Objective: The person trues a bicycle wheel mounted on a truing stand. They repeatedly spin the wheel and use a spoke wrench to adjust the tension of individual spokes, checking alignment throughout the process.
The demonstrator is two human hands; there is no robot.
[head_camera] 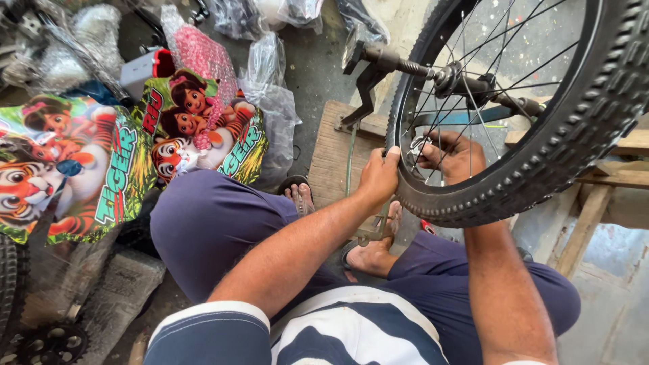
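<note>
A black bicycle wheel with a knobby tyre and thin spokes stands upright in front of me, its hub and axle near the top middle. My left hand grips the tyre at its lower left edge. My right hand reaches between the spokes just inside the rim, fingers closed around a small metal tool or spoke end; I cannot tell which. I sit with knees apart in dark blue trousers, sandalled feet below the wheel.
A wooden board lies under the wheel and a wooden frame stands at right. Colourful cartoon-printed packages and clear plastic bags pile up at left. A black chainring lies at the bottom left.
</note>
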